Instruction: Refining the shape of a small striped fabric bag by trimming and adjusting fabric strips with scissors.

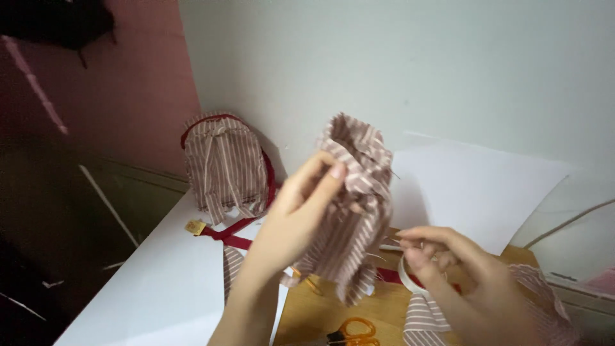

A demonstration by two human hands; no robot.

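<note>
My left hand [301, 205] is raised in the middle of the view and grips a gathered piece of brown-and-white striped fabric [359, 192] by its upper edge, thumb and fingers pinched on the cloth. The fabric hangs down in front of the table. My right hand [448, 256] sits lower right, fingers curled together as if pinching something very thin; what it holds is too small to make out. A white strip [410, 279] curves just under that hand.
A small striped backpack with dark red trim [224, 166] stands against the wall at the left. Orange-handled scissors [355, 332] lie on the wooden board [307, 314]. White sheets [474, 192] cover the table; more striped cloth [423, 320] lies at lower right.
</note>
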